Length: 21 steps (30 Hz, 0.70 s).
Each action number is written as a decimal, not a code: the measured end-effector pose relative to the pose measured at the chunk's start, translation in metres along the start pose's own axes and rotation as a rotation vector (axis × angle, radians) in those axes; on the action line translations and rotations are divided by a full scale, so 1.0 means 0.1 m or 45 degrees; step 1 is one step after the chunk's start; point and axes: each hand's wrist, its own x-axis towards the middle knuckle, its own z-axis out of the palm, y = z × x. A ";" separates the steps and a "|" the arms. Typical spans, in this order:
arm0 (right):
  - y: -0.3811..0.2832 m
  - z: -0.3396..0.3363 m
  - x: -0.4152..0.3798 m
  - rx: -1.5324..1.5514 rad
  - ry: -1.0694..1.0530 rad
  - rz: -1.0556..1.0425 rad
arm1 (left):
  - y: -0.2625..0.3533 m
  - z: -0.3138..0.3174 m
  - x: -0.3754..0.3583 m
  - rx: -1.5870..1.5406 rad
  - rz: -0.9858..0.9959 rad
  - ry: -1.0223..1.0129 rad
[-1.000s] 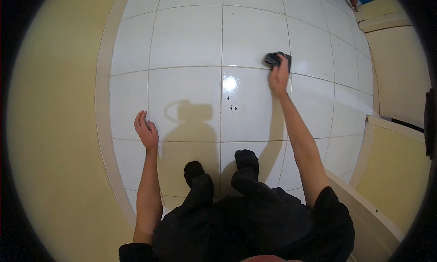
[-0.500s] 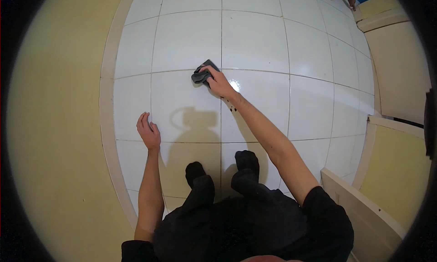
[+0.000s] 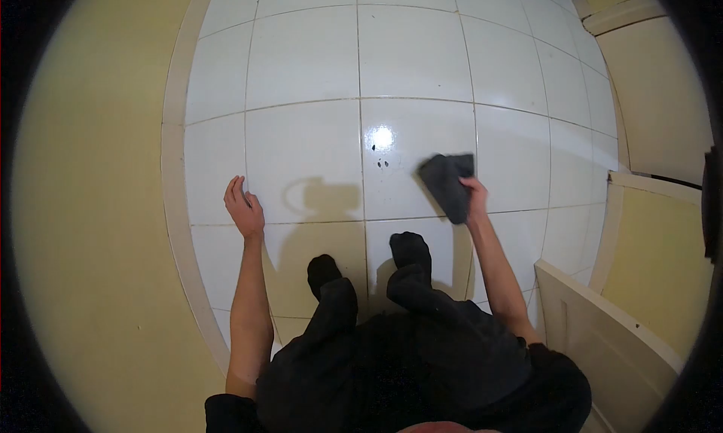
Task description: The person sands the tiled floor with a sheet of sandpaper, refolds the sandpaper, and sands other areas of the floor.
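My right hand (image 3: 474, 199) grips a dark grey cloth (image 3: 450, 184) by its right edge, over the white tiled floor (image 3: 301, 64) to the right of my feet. The cloth hangs partly spread out, with a soft blur along its left side. A few small dark spots (image 3: 382, 163) lie on the tile to the left of the cloth, beside a bright light reflection. My left hand (image 3: 245, 207) is at the left, low by the floor, with its fingers loosely stretched out and nothing in it.
My feet in black socks (image 3: 324, 271) stand on the tiles in front of me. A yellowish wall (image 3: 98, 192) with a pale baseboard (image 3: 175, 132) runs along the left. On the right are a cream door edge (image 3: 602, 320) and another pale panel (image 3: 655, 94).
My right hand has swept the cloth right and back toward me, and the bunched cloth has opened out. My left hand has stayed almost in place. The view has shifted slightly.
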 end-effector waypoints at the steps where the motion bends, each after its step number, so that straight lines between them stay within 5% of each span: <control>1: -0.06 -0.20 -0.24 -0.027 0.034 -0.065 | 0.01 0.00 0.00 -0.004 -0.007 -0.003; 10: 0.37 -1.09 -1.36 -0.794 0.484 -0.756 | 0.00 0.00 0.00 0.020 -0.002 -0.010; 13: 0.70 -1.07 -1.26 -1.255 0.348 -0.680 | 0.00 0.00 0.01 0.004 0.008 -0.007; 16: 0.70 -1.10 -1.16 -1.930 0.235 -1.130 | 0.00 0.00 0.02 -0.015 0.003 -0.013; 21: 0.68 -1.40 -0.68 -1.747 0.543 -1.165 | 0.02 -0.01 0.02 0.001 -0.020 -0.023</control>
